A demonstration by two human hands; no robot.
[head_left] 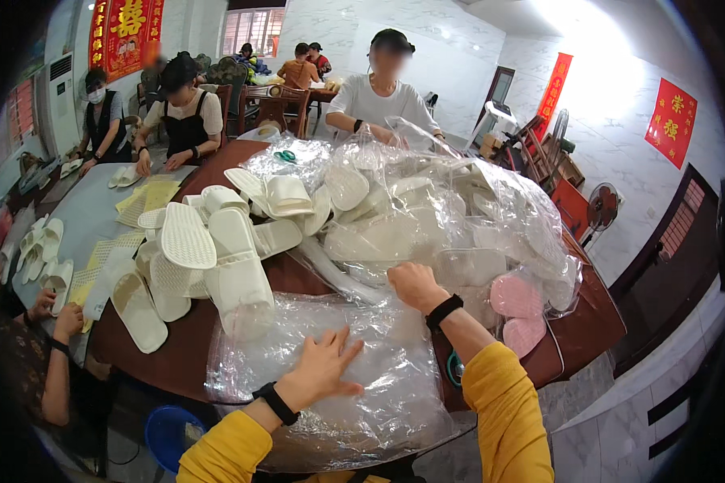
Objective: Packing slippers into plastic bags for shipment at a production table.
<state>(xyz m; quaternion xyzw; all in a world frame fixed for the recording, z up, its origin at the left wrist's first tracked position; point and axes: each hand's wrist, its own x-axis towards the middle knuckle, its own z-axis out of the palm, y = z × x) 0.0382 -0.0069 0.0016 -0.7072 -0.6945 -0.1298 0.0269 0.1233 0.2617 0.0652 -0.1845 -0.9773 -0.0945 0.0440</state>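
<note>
My left hand point(324, 369) lies with fingers spread on a flat stack of clear plastic bags point(379, 386) at the table's near edge. Beyond it my right hand point(415, 283) is closed, knuckles up, beside the heap of bagged slippers point(395, 229); whatever its fingers may grip is hidden. White slippers point(238, 274) are piled to the left of the bags, soles and straps facing various ways. A pair of pink slippers point(517, 296) sits in clear plastic to the right of my right hand. Green-handled scissors point(454, 368) rest partly hidden by the right edge of the bags.
A person in a white shirt point(385, 97) stands across the brown table point(580, 342). On the left, co-workers handle slippers and yellow sheets point(149, 197) at a grey table point(80, 213). More green-handled scissors point(285, 155) lie at the back. A blue bucket point(169, 435) stands below the near edge.
</note>
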